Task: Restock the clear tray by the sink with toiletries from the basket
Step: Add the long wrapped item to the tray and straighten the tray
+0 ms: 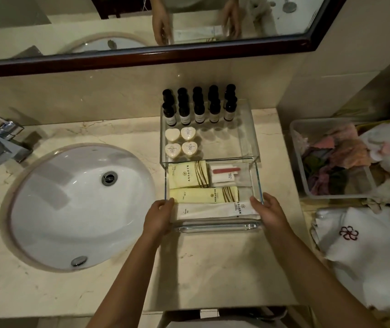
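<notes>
- Plastic, clear and apparently rigid, forms the clear tray (255, 138), which stands on the desk (213, 268) just right of the sink (78, 204), against the back wall.
- Its drawer (259, 181) projects forward from under the upper deck; flat sachets (203, 195) lie inside.
- Left grip (159, 217) clasps the drawer's left front corner, thumb over the rim; right grip (269, 214) clasps the right front corner likewise.
- Handling estimate: walls are stiff, smooth, probably slippery, and brittle at the edges; the load is light. Hold both side walls evenly and slide the drawer level, since a skewed push could jam it.
- Upper deck carries upright dark bottles (198, 112) and heart-shaped soaps (181, 142); a jolt could topple the bottles.
- Basket (296, 150) sits to the right, well apart from the tray; its contents are too jumbled to identify. White towels (367, 240) lie near it.
</notes>
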